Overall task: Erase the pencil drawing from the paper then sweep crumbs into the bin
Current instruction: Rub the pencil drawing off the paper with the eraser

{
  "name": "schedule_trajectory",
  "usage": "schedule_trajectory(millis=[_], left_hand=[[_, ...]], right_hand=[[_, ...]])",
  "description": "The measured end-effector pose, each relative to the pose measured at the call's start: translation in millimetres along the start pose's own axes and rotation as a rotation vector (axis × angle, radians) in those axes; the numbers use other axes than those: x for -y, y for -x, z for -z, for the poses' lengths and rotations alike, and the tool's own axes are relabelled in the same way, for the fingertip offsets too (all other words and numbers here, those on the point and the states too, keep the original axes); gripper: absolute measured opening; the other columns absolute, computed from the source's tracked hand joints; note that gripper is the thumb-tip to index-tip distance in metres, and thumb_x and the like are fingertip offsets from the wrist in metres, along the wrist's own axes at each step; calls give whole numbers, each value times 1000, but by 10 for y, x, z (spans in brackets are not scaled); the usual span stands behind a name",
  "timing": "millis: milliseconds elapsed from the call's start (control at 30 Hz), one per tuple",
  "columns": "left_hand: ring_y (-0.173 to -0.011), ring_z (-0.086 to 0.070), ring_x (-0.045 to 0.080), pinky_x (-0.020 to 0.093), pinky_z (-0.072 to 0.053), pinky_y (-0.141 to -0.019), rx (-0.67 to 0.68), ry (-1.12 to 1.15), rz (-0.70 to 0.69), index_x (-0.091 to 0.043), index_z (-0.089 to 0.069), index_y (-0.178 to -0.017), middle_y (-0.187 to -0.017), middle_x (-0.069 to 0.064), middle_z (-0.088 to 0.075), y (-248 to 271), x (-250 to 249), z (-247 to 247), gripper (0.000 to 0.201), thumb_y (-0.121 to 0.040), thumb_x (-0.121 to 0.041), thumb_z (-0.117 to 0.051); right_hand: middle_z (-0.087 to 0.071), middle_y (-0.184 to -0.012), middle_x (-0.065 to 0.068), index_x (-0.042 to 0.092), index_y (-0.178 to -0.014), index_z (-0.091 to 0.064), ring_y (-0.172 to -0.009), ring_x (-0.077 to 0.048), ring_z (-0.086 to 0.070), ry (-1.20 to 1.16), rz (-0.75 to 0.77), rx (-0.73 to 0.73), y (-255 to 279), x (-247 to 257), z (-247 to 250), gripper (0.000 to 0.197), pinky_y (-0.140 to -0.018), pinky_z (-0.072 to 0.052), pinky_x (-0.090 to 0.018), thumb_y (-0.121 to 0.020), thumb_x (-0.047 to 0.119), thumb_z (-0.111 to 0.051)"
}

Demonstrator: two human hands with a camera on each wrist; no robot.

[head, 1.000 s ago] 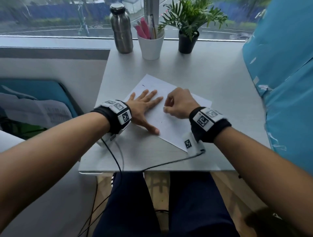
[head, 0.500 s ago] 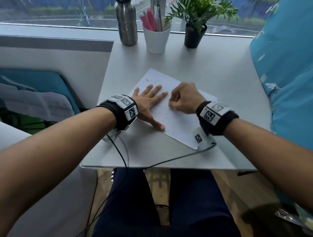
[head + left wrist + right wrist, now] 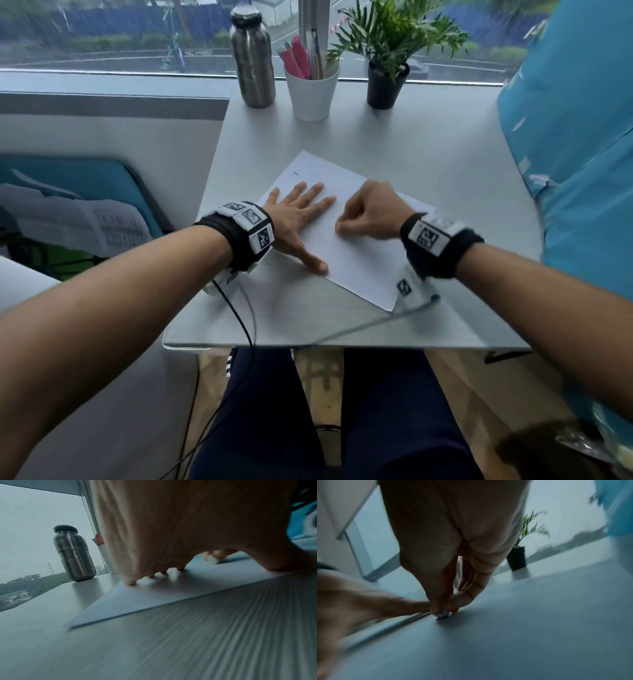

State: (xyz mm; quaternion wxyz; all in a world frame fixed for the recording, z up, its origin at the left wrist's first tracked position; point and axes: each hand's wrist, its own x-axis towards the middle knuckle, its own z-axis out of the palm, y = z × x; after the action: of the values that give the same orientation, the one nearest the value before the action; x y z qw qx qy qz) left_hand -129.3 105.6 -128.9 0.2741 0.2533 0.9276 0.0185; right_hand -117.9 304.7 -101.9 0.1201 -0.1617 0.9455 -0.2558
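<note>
A white sheet of paper point(image 3: 356, 263) lies slanted on the grey table point(image 3: 428, 154). My left hand point(image 3: 301, 212) lies flat on the sheet's left part, fingers spread and pressing it down; the left wrist view shows its fingertips point(image 3: 131, 582) on the paper point(image 3: 137, 601). My right hand point(image 3: 370, 214) is curled beside it and pinches a small white eraser point(image 3: 212, 560) against the sheet. In the right wrist view the eraser point(image 3: 442, 615) touches the paper under the pinched fingertips. A short dark pencil mark point(image 3: 296, 174) shows near the sheet's far corner.
A steel bottle point(image 3: 252, 58), a white cup of pens point(image 3: 311, 90) and a potted plant point(image 3: 387, 82) stand along the table's far edge. A blue bag-like mass point(image 3: 575, 154) fills the right side. Cables point(image 3: 239, 315) trail over the near edge.
The right hand with the eraser has shifted a little across the sheet, close to the left hand's fingertips. The left hand stays flat on the paper. The head view has tilted slightly.
</note>
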Motion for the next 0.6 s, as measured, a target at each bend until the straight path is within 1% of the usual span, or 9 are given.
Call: schedule_trajectory(millis=[67,133,233,267,367,433,467,533,600], left_hand=[[-144,31,17,56,14,-116,-4,13,3,-42,20,-150,-157,-11,32,6,-7,3,140,-49,-88,-66],[-143,31,16,57,13,-116,-7,8,8,-42,20,-150,-156,-11,33,4,0,3,141,-48,-89,-65],[-143,32,16,57,13,-116,-6,-7,4,-41,21,-149,-156,-11,34,-1,8,-8,142,-47,-91,-64],[-143,32,16,57,13,-116,-2,-4,3,-41,21,-149,-156,-11,34,4,6,-10,142,-47,-91,-64],[-143,32,16,57,14,-116,-7,10,4,-42,19,-150,-156,-11,33,6,-2,-17,141,-47,-90,-65],[-143,32,16,57,14,-116,-10,16,8,-41,19,-150,-156,-11,33,-3,-5,-12,142,-47,-90,-65],[-143,32,17,58,13,-116,-13,12,10,-40,19,-151,-156,-10,33,-15,-2,-15,143,-47,-90,-65],[-143,32,17,58,12,-116,-17,-13,6,-39,20,-151,-156,-10,34,-32,7,-33,144,-46,-91,-64],[-143,33,16,57,14,-116,-17,-15,2,-40,20,-151,-155,-11,34,-33,20,-45,144,-45,-91,-64]], right_hand=[[-70,-66,1,13,-75,-78,-50,5,-55,-14,-67,-103,-138,-95,119,9,-59,-43,-8,-72,21,-79],[-70,-66,0,11,-73,-78,-56,-2,-56,-13,-44,-117,-91,-4,16,7,-64,-46,-16,-71,18,-77],[-62,-57,9,11,-70,-77,-52,-5,-54,-4,84,48,177,225,-200,5,-56,-39,-5,-71,15,-77],[-64,-58,9,11,-72,-77,-53,-4,-55,9,83,74,149,199,-170,5,-56,-39,-5,-71,17,-78],[-71,-70,-1,10,-76,-77,-65,-9,-60,27,-28,-64,-171,-15,78,11,-65,-39,-14,-73,21,-78],[-69,-68,-1,9,-73,-76,-66,-11,-60,12,-51,-131,-201,1,79,9,-68,-42,-20,-73,18,-77],[-70,-68,-2,8,-70,-75,-64,-12,-60,1,-24,-113,-132,88,-15,8,-66,-45,-21,-72,16,-75],[-70,-67,-2,8,-67,-73,-61,-12,-61,-1,68,15,112,300,-245,6,-61,-47,-19,-70,13,-74],[-72,-71,-4,8,-70,-74,-63,-11,-62,15,87,84,129,287,-234,7,-61,-46,-18,-72,15,-76]])
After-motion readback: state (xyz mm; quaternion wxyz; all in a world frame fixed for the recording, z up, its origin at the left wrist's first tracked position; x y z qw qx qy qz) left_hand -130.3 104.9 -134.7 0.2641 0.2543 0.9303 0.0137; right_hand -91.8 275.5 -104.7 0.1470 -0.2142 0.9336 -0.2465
